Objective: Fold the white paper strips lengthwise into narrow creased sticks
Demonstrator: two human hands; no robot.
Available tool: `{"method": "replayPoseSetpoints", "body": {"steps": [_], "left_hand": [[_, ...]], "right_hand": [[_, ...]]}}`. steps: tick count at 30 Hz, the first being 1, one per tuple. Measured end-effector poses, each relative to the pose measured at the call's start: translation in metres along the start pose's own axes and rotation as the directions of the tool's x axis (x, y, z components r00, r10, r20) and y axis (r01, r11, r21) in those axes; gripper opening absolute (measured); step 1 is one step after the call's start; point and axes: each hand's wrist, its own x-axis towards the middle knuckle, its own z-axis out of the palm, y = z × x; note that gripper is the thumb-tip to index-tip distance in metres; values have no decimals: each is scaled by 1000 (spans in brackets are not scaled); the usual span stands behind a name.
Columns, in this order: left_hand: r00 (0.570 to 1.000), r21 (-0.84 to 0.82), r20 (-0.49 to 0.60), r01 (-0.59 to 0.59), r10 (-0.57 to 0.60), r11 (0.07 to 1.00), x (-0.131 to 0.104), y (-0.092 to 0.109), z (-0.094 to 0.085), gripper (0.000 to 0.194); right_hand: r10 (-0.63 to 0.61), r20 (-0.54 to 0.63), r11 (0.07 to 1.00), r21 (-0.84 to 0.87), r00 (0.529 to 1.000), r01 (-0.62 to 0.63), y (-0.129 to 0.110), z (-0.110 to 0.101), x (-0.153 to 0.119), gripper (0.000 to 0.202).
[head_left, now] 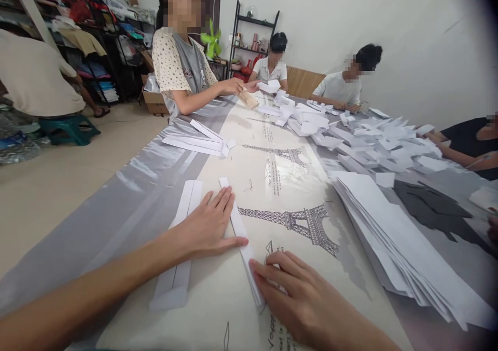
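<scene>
A narrow folded white paper strip (237, 222) lies slantwise in front of me on a cream cloth printed with Eiffel Towers. My left hand (210, 224) rests flat across its upper part, fingers stretched out and thumb pointing right along the strip. Lower down, my right hand (299, 294) has its curled fingers on the strip's right edge, near the lower end; part of its grip is hidden. Left of the strip, partly under my left forearm, is a wider creased paper piece (189, 198).
More folded strips (194, 144) lie farther up the cloth. A stack of white paper (373, 226) is at the right, with a heap of folded papers (311, 120) beyond. Several people sit or stand around the table; one standing person holds a tan object (248, 99).
</scene>
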Motion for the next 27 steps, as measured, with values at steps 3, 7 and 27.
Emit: {"method": "replayPoseSetpoints", "body": {"steps": [3,7,27], "left_hand": [[1000,-10,10,14,-13,1000,0,0,1,114],[1000,-19,8,7,-7,1000,0,0,4,120],[996,-5,-93,14,-15,1000,0,0,10,121]], "right_hand": [[8,-32,999,-35,999,-9,-12,0,-10,29],[37,-111,993,-105,993,-49,-28,5,-20,25],[231,-207,885,-362,951,-294,-67,45,-21,39]]}}
